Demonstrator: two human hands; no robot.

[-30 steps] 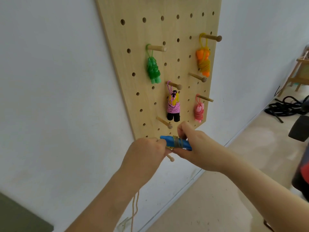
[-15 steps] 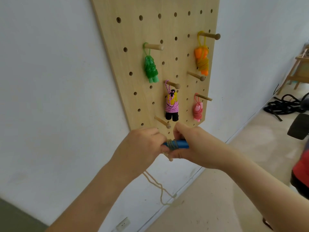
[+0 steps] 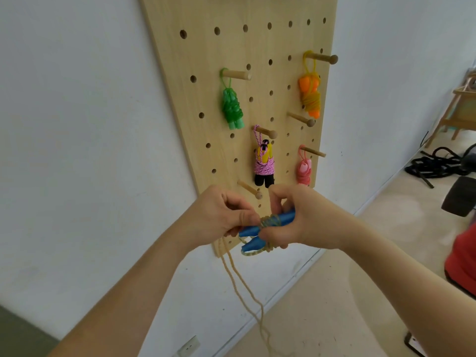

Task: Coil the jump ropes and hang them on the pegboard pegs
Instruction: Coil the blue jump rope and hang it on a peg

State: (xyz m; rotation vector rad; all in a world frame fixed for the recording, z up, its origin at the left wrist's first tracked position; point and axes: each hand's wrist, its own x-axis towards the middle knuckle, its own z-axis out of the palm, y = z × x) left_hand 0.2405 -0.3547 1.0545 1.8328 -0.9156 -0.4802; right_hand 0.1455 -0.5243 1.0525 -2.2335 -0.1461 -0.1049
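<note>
The rope (image 3: 270,222), tan, is wound a few turns around the middle of its two blue handles (image 3: 284,219), which lie side by side and roughly level in front of the pegboard's (image 3: 206,55) lower edge. The right hand (image 3: 306,220) grips the handles, thumb across the front and fingers (image 3: 277,199) curled over the top. The left hand (image 3: 219,215) is closed too, pinching the rope just beside the wraps. From that hand two loose strands (image 3: 233,269) hang down below the pegboard, toward the floor. A short loop pokes out under the handles.

Higher on the pegboard four coiled ropes hang from pegs: a green rope (image 3: 231,109) at the left, an orange rope (image 3: 310,96) at the upper right, a pink rope (image 3: 264,166) in the middle and a coral rope (image 3: 304,171) at the lower right. A bare peg (image 3: 249,189) sticks out just above the left hand; another bare one (image 3: 301,119) sits below the orange rope.

The pegboard stands against a white wall (image 3: 77,124) with an outlet (image 3: 189,346) low down. To its right, black ropes (image 3: 435,166) lie on the floor near a wooden stand (image 3: 461,109).
</note>
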